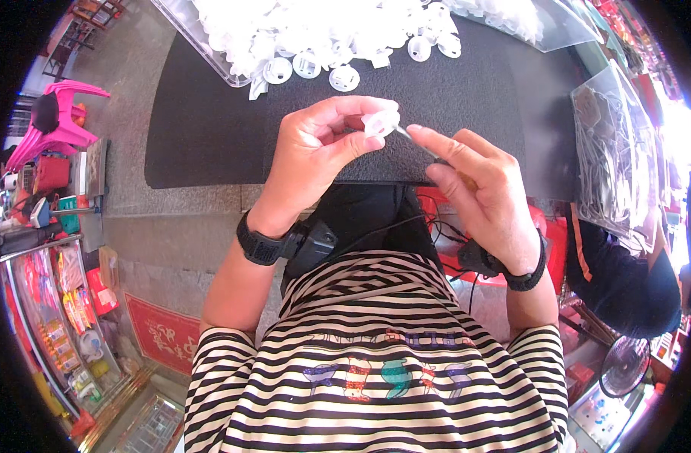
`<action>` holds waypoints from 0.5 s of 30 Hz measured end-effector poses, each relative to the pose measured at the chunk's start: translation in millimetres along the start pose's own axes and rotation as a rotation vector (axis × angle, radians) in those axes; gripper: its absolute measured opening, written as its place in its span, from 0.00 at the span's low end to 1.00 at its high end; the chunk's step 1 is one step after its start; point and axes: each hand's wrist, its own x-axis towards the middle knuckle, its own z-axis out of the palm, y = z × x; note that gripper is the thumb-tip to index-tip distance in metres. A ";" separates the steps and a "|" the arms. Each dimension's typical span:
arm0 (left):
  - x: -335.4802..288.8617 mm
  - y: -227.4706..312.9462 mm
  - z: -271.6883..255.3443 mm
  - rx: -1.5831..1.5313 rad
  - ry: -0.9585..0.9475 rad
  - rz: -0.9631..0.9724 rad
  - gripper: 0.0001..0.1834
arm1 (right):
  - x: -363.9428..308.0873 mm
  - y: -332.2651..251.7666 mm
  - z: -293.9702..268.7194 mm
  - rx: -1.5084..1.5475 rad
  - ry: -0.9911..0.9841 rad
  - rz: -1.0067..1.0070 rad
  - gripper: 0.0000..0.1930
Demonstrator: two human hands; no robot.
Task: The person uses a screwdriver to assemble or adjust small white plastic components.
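Above the near edge of the black table point(436, 90), my left hand point(311, 147) pinches a small white plastic part point(377, 124) between thumb and fingers. My right hand point(485, 189) is closed around a thin metal tool point(417, 140), its index finger stretched along the top. The tool's tip meets the right side of the plastic part, or comes very close to it. Most of the tool's rear end is hidden in the right hand, so its exact kind cannot be told. Beyond my hands lies a heap of similar white plastic parts point(344, 78), several of them round with slots.
A clear plastic bin point(202, 45) stands at the far left of the heap, another point(564, 30) at the far right. At the right, a clear box point(613, 143) holds pale cords. Pink stools point(66, 124) stand left, a fan point(624, 366) lower right. Cables hang below my right wrist.
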 end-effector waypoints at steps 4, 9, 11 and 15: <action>1.7 1.1 0.3 -0.012 -0.009 0.012 0.18 | 2.7 4.5 2.8 0.001 0.045 -0.015 0.20; 1.6 4.2 -0.5 0.005 -0.019 -0.045 0.17 | 4.4 3.9 5.1 -0.005 0.024 -0.018 0.20; 0.7 5.0 0.0 0.026 -0.016 -0.035 0.16 | 5.7 5.1 6.9 0.015 0.023 -0.052 0.19; 0.4 3.1 -0.2 0.026 -0.025 -0.016 0.16 | 7.2 6.1 6.5 0.006 0.010 -0.050 0.19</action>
